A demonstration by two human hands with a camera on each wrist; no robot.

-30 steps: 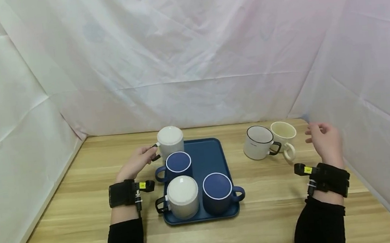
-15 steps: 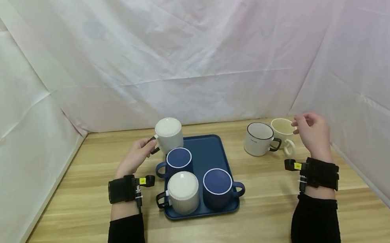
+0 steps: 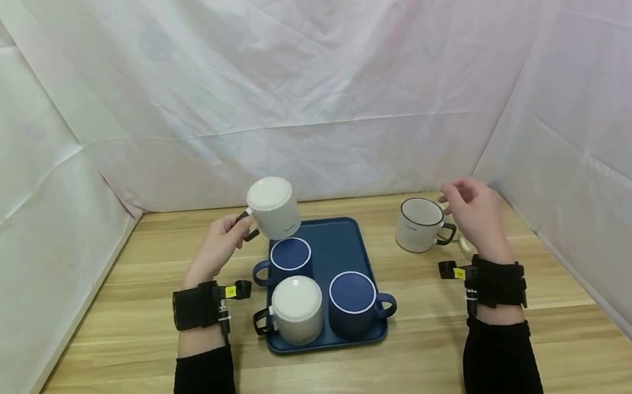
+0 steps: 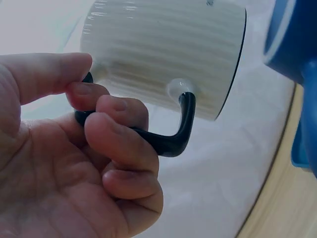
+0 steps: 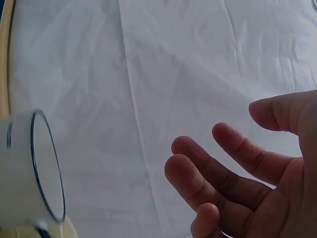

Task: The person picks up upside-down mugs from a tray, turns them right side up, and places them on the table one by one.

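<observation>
three mugs (image 3: 332, 291) on tray (image 3: 337, 246) | upright mug (image 3: 418, 225) right of tray | tray on table (image 3: 106, 347)

The left hand (image 3: 218, 246) has lifted the upside-down white ribbed mug (image 3: 272, 207) by its black handle off the tray's (image 3: 350, 251) 11 o'clock corner, tilting it. The right hand (image 3: 475, 213) has moved toward 9 o'clock, now covering the cream mug beside the black-rimmed white mug (image 3: 418, 223).

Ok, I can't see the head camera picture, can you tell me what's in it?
The left hand holds an upside-down white mug by its black handle above a blue tray of three mugs. The right hand hovers beside a black-rimmed mug.
</observation>
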